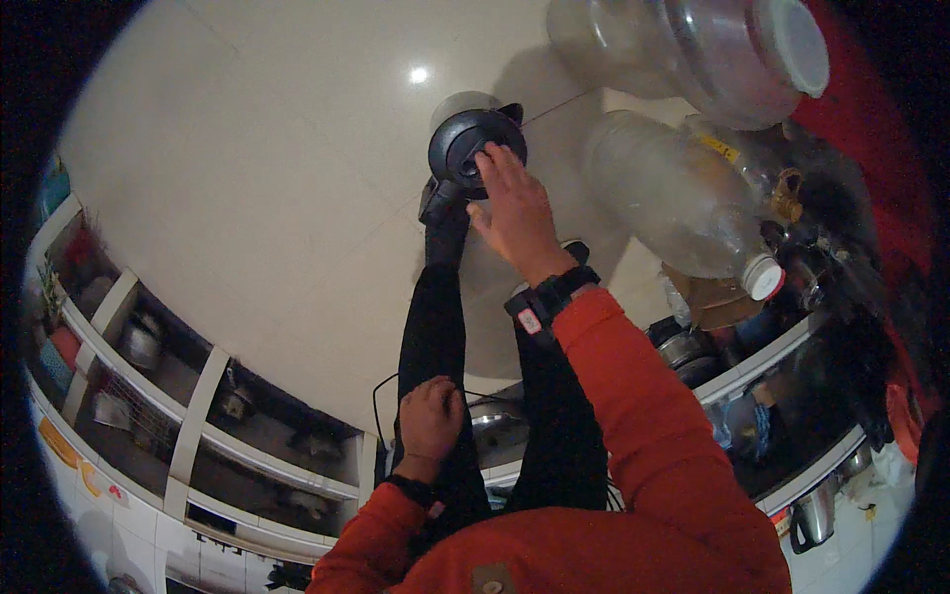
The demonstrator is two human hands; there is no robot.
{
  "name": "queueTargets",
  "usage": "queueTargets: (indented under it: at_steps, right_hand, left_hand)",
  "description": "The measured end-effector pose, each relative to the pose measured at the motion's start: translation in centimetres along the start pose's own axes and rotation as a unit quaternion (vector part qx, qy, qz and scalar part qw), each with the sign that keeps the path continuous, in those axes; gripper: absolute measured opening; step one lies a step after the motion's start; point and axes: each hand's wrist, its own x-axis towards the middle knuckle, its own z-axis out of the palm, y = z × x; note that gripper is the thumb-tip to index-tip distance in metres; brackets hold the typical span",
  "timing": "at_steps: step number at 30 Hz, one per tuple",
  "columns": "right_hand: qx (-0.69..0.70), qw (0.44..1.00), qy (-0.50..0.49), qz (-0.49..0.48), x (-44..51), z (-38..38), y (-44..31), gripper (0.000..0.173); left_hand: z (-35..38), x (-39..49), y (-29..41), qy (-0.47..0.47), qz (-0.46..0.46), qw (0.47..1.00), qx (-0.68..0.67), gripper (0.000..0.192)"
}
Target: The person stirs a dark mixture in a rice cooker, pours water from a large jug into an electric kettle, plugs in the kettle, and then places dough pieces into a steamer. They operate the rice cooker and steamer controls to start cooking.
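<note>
A kettle (451, 141) with a black lid and black handle stands in front of my left foot, apparently on the floor. Its pale body shows only past the far side of the lid. My right hand (519, 204) reaches down to it, fingertips touching the recessed middle of the lid. The thumb is held apart, nearer to me; the undersides of the fingers are hidden, so a grip cannot be made out. Over my left thigh (438, 327) lies my left hand (430, 417), its fingers curled in and nothing visible in it.
Right of the kettle lies a large clear plastic bottle (668, 185) with a white cap; beyond it is a bigger clear container (668, 44). Low white-edged shelves (200, 401) with pots curve behind me on the left. A steel jug (815, 516) is at lower right.
</note>
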Motion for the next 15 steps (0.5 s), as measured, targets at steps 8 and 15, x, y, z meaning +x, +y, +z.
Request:
queueTargets:
  at_steps: [8, 15]
  right_hand:
    - [0.358, 0.896, -0.002, 0.261, -4.1, 5.2, -0.5, 0.051]
    - [0.671, 0.647, -0.026, 0.360, -0.4, 11.4, -3.5, 0.055]
  left_hand:
    - [-0.5, 0.4, -0.3, -0.010, 0.000, 1.000, 0.001, 0.017]
    - [-0.2, 0.6, -0.6, -0.039, -0.004, 0.999, 0.029, 0.015]
